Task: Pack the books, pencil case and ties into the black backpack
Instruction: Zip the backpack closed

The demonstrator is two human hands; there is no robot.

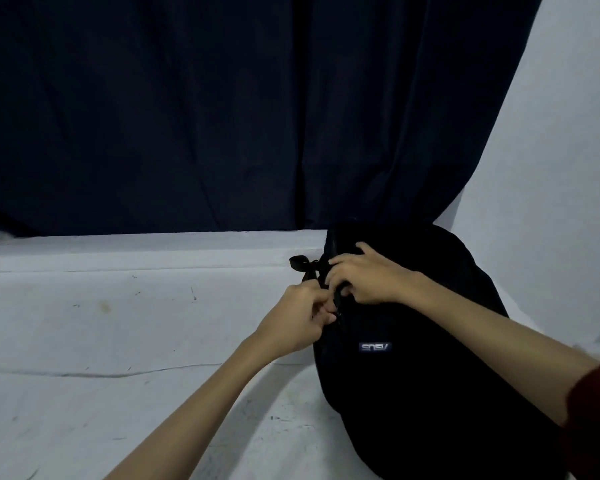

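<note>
The black backpack (413, 358) lies on the white cloth-covered surface at the right, a small logo patch on its front. My left hand (298, 320) pinches something small at the backpack's left edge, probably a zipper pull. My right hand (364, 275) rests on the top of the backpack, its fingers curled around the fabric near the same spot. A black strap loop (300, 263) sticks out to the left of the bag. Books, pencil case and ties are not visible.
A white cloth (118, 341) covers the surface, with a few marks and creases. A dark blue curtain (222, 116) hangs behind. A white wall or sheet (568, 168) stands at the right.
</note>
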